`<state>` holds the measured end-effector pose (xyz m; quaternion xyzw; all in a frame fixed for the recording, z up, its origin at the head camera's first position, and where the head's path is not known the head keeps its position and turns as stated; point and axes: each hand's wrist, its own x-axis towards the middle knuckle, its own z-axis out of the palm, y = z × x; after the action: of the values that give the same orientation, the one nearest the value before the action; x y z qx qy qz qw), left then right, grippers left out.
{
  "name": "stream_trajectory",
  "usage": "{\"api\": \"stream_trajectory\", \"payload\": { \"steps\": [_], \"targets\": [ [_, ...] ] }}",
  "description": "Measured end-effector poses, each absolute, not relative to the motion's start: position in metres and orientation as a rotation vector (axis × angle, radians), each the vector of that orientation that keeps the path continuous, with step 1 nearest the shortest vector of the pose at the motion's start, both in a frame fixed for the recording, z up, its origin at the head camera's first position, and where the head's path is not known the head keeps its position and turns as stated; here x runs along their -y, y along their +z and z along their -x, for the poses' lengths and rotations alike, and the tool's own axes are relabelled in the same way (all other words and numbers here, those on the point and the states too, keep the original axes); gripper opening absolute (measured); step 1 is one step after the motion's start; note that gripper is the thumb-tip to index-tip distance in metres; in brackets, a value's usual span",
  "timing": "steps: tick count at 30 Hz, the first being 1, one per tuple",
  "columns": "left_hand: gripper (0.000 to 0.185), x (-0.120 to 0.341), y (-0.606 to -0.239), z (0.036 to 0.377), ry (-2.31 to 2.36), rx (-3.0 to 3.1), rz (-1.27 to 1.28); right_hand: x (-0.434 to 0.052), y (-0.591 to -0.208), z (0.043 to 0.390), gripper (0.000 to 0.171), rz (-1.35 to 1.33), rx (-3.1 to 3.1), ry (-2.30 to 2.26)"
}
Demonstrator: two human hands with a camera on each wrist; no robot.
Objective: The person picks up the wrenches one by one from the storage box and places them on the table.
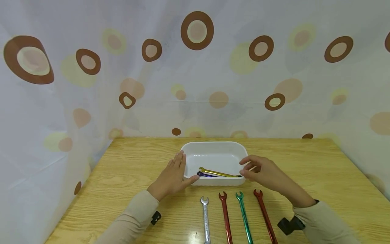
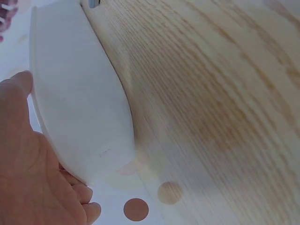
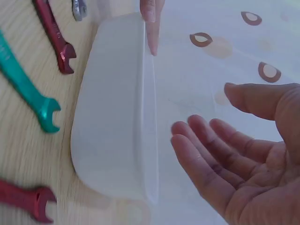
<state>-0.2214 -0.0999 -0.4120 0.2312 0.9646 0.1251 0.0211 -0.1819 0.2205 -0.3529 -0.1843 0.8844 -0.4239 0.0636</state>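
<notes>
A white plastic bin point(image 1: 217, 182) stands on the table, holding a gold wrench point(image 1: 219, 173) and a purple wrench point(image 1: 207, 175) along its near wall. My left hand point(image 1: 170, 181) rests on the bin's left end, fingers straight along the rim and thumb at the front edge. In the left wrist view, that thumb point(image 2: 21, 82) touches the rim. Just over the bin's right end is my right hand point(image 1: 265, 171), its fingers loosely bent. The right wrist view shows nothing between its thumb and fingers point(image 3: 211, 154).
In front of the bin lie a silver wrench point(image 1: 206, 217), a red wrench point(image 1: 225, 217), a green wrench point(image 1: 244, 217) and another red wrench point(image 1: 265, 215), open ends toward the bin. A patterned curtain point(image 1: 195, 84) hangs behind the wooden table point(image 1: 140, 162).
</notes>
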Motion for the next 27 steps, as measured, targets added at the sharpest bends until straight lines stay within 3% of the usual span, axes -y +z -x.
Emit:
{"api": "stream_trajectory", "payload": {
  "steps": [13, 27],
  "targets": [
    [0.099, 0.099, -0.414, 0.224, 0.363, -3.001, -0.721, -0.164, -0.389, 0.246, 0.037, 0.544, -2.661, -1.335],
    [0.098, 0.100, -0.413, 0.223, 0.351, -3.003, -0.712, -0.138, -0.419, 0.264, 0.029, 0.382, -2.651, -1.325]
  ]
}}
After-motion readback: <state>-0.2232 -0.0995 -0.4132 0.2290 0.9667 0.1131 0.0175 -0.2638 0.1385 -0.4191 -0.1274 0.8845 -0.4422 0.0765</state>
